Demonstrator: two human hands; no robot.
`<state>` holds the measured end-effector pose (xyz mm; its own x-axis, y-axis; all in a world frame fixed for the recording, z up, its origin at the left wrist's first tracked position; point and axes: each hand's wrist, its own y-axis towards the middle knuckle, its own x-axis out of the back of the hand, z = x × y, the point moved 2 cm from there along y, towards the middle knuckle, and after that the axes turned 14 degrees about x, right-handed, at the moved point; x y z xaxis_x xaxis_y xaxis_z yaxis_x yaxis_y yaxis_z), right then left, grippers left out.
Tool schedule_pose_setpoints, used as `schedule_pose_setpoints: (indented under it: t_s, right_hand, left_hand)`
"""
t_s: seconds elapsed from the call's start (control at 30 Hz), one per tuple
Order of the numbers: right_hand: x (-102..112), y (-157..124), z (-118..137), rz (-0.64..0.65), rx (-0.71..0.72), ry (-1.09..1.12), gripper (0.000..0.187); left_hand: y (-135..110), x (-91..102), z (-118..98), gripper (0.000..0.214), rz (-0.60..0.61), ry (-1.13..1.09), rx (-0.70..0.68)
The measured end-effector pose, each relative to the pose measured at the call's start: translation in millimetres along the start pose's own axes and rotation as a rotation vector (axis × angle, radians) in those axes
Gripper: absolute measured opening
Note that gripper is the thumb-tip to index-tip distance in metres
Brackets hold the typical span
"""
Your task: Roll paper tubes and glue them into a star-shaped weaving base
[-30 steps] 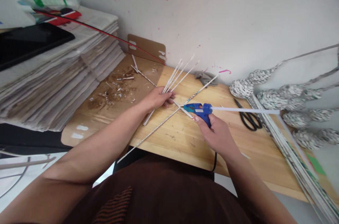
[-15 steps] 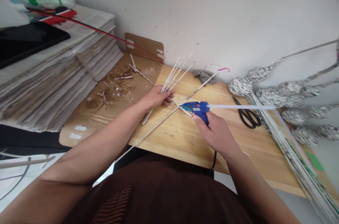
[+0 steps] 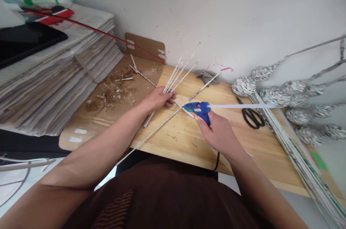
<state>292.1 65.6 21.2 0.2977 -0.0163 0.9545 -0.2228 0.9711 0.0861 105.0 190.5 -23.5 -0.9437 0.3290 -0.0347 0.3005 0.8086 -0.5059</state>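
Note:
My right hand [image 3: 214,128] is closed around the handle of a blue hot glue gun [image 3: 201,110], with a long whitish glue stick [image 3: 243,106] poking out of its back. The gun's nozzle points left, at or very near the spot where two rolled paper sticks cross. One of these, a long paper stick [image 3: 159,127], runs diagonally over the table's front edge. Closed on a fanned bundle of rolled paper sticks [image 3: 173,77], my left hand [image 3: 163,98] is just left of the crossing. Its fingertips are partly hidden.
Black scissors [image 3: 252,116] lie to the right, beside a long bundle of paper rods [image 3: 294,157]. Woven paper pieces [image 3: 244,85] rest against the wall. A tall newspaper stack [image 3: 81,66] stands left, next to cardboard [image 3: 78,124] littered with scraps. A grey cloth [image 3: 208,77] sits by the wall.
The whole view has shifted slightly to the left. Both hands, the glue gun and the paper sticks keep nearly the same positions relative to one another.

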Motion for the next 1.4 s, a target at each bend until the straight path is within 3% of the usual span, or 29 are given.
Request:
schedule_pose_setpoints:
  t_s: [0.5,0.6,0.8,0.9,1.1,1.27,1.4]
  right_hand:
    - [7.0,-4.0,2.3,0.007,0.047,0.011,0.033]
    - [11.2,-9.8,-0.4,-0.062,-0.007,0.231,0.032]
    - [4.0,-20.4,-4.5,-0.358,-0.31,1.226,0.033]
    - [0.2,-18.9,-1.8,-0.483,-0.377,1.488,0.034]
    - [-1.1,-12.8,5.1,-0.587,-0.488,1.648,0.037]
    - [0.5,-8.4,8.4,-0.608,-0.427,1.696,0.034]
    - [4.0,-2.3,15.7,-0.593,-0.309,1.719,0.034]
  left_hand:
    - [2.1,0.3,1.4,0.018,-0.007,-0.011,0.0]
    - [2.2,2.1,0.2,0.019,0.002,-0.045,0.025]
    - [-8.1,11.2,-14.1,0.02,0.152,-0.348,0.061]
    - [-17.5,12.1,-23.5,0.019,0.222,-0.506,0.022]
    - [-26.9,5.2,-23.0,0.013,0.277,-0.489,0.036]
    - [-27.4,5.0,-17.2,0.023,0.206,-0.314,-0.014]
    - [-30.5,-3.5,-17.6,0.032,0.253,-0.255,-0.045]
